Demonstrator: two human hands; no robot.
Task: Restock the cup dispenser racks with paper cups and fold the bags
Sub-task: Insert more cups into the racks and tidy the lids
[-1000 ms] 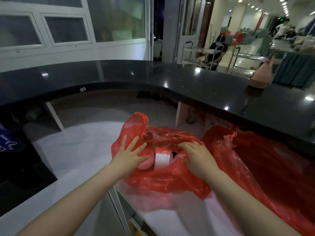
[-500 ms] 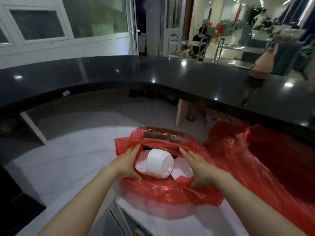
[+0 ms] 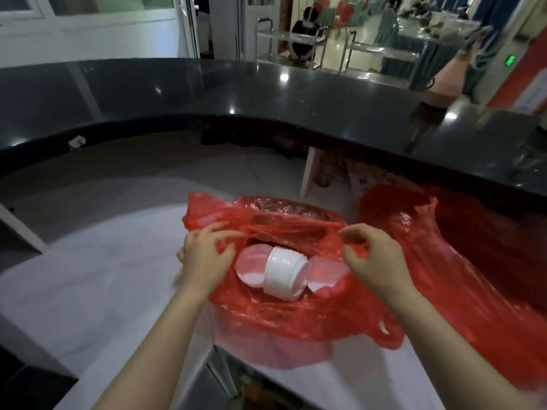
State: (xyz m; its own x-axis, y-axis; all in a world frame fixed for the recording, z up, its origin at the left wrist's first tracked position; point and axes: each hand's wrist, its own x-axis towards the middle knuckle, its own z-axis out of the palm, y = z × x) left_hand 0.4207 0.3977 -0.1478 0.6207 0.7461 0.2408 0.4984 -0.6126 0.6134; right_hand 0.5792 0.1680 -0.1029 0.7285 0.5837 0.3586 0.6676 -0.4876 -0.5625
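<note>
Red bag (image 3: pixel 284 318): thin plastic, lying on the white tabletop (image 3: pixel 97 279) near its front edge, mouth spread wide and facing up. One handle loop hangs off the bag's right side, toward the tabletop's front edge.

Cups (image 3: pixel 282 272): a white nested stack, tipped on its side inside the bag's mouth, rims pointing left and away from the camera. More cups lie to either side of it, seen pink through the plastic; their number cannot be told.

Left hand (image 3: pixel 204 257): at the left rim of the bag's mouth. Fingers (image 3: pixel 220 232) curled, pinching the upper edge of the plastic; palm over the left side of the bag.

Right hand (image 3: pixel 377 258): at the right rim of the mouth. Fingers (image 3: pixel 352 232) curled, pinching the same upper edge, thumb below against the plastic. The edge runs taut between the two hands, just above the cups.

Second bag (image 3: pixel 461 261): red plastic, larger, lying slack on the tabletop to the right, touching the first bag.

Black counter (image 3: pixel 207 93): glossy, curved, raised behind the tabletop, reflecting ceiling lights. A pink object (image 3: pixel 447 84) stands on its right part, blurred.

Background: metal carts (image 3: pixel 296 39) and a seated person (image 3: pixel 305 31) beyond the counter.
</note>
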